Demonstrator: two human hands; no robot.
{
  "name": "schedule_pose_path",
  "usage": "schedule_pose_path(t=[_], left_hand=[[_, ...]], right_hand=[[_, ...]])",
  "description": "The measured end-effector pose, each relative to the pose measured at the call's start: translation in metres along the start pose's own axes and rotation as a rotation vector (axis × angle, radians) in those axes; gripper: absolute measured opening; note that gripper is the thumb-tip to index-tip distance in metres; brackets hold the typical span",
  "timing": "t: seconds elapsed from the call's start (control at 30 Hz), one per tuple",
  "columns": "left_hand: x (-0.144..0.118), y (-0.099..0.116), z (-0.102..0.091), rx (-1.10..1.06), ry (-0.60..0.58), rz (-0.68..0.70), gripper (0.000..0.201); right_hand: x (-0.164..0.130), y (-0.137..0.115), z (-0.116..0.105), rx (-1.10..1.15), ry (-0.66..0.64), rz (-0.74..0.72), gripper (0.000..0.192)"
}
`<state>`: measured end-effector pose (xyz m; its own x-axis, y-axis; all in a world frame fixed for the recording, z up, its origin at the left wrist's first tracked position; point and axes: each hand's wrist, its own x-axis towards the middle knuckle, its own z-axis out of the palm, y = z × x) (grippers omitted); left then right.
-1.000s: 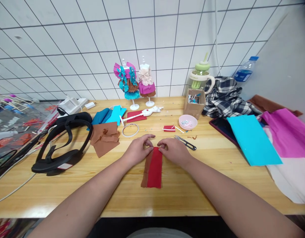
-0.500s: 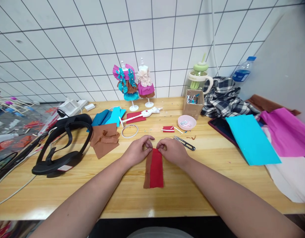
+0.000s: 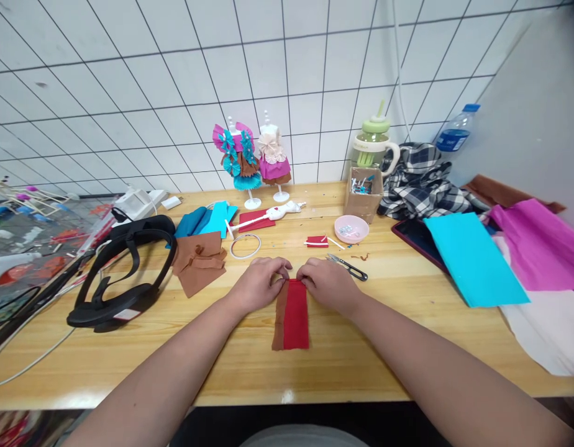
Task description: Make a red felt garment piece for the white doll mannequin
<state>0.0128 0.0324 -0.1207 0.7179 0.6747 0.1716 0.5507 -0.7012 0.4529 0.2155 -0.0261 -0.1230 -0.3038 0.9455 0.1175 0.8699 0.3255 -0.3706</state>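
A red piece of crepe-like paper [image 3: 296, 316] lies upright before me, with a brown strip [image 3: 279, 320] along its left side. My left hand [image 3: 261, 282] pinches the top left corner, thumb and forefinger closed on the brown edge. At the top right corner, the fingers of my right hand [image 3: 327, 282] are closed on the red edge. Between my fingertips the top edge shows a narrow fold. Black thread snips [image 3: 352, 269] lie just beyond my right hand. Ahead are a small red piece with white strips [image 3: 317, 241] and a pink bowl [image 3: 351, 230] of small pieces.
Two dressed mini mannequins [image 3: 247, 152] stand by the tiled wall; a bare one [image 3: 280, 212] lies on its side. A hoop [image 3: 245, 246], brown sheets [image 3: 198, 276] and a black headset [image 3: 123, 273] are at left. A cardboard box [image 3: 363, 198], green-lidded cup [image 3: 374, 146] and turquoise sheet [image 3: 476, 261] are at right.
Both hands stay at the top corners, with only slight finger movement. A narrow folded band along the top edge shows more clearly. The whole view has shifted slightly.
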Motion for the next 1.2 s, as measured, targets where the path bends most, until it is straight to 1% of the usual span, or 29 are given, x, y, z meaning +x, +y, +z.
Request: schedule_pose_path(t=[0.2,0.27,0.33,0.4,0.5,0.57,0.63,0.7,0.8,0.9,1.03,1.13,1.2], left_hand=[[-0.003,0.002,-0.016,0.218,-0.081,0.133,0.029],[-0.004,0.002,-0.019,0.251,-0.104,0.164,0.029],[-0.004,0.000,-0.019,0.244,-0.107,0.162,0.031],[-0.005,-0.003,-0.018,0.206,-0.092,0.134,0.036],[-0.005,-0.006,-0.016,0.165,-0.058,0.089,0.038],[-0.005,-0.006,-0.016,0.161,-0.037,0.073,0.038],[-0.005,-0.005,-0.017,0.157,-0.011,0.054,0.038],[-0.004,-0.003,-0.016,0.149,0.017,0.034,0.038],[-0.003,-0.001,-0.013,0.116,0.046,0.024,0.041],[-0.001,0.001,-0.007,0.064,0.037,0.015,0.043],[0.002,0.003,0.000,0.019,0.027,-0.041,0.046],[0.004,0.002,0.002,-0.004,0.041,-0.062,0.047],[0.004,0.002,0.002,-0.015,0.043,-0.058,0.047]], right_hand=[[-0.004,0.001,-0.009,-0.132,-0.092,-0.050,0.033],[-0.005,0.003,-0.013,-0.155,-0.117,-0.061,0.034],[-0.006,0.007,-0.018,-0.155,-0.111,-0.051,0.034],[-0.007,0.015,-0.027,-0.132,-0.049,0.004,0.032],[-0.008,0.032,-0.042,-0.141,0.075,0.148,0.028],[-0.009,0.044,-0.051,-0.185,0.063,0.217,0.023],[-0.009,0.053,-0.055,-0.216,0.037,0.232,0.020],[-0.008,0.057,-0.054,-0.218,0.007,0.214,0.017],[-0.006,0.056,-0.047,-0.214,-0.016,0.177,0.017],[-0.004,0.050,-0.040,-0.227,-0.007,0.186,0.018],[-0.002,0.046,-0.033,-0.242,0.015,0.183,0.020],[-0.001,0.049,-0.031,-0.238,0.045,0.190,0.028],[0.000,0.054,-0.031,-0.227,0.037,0.187,0.030]])
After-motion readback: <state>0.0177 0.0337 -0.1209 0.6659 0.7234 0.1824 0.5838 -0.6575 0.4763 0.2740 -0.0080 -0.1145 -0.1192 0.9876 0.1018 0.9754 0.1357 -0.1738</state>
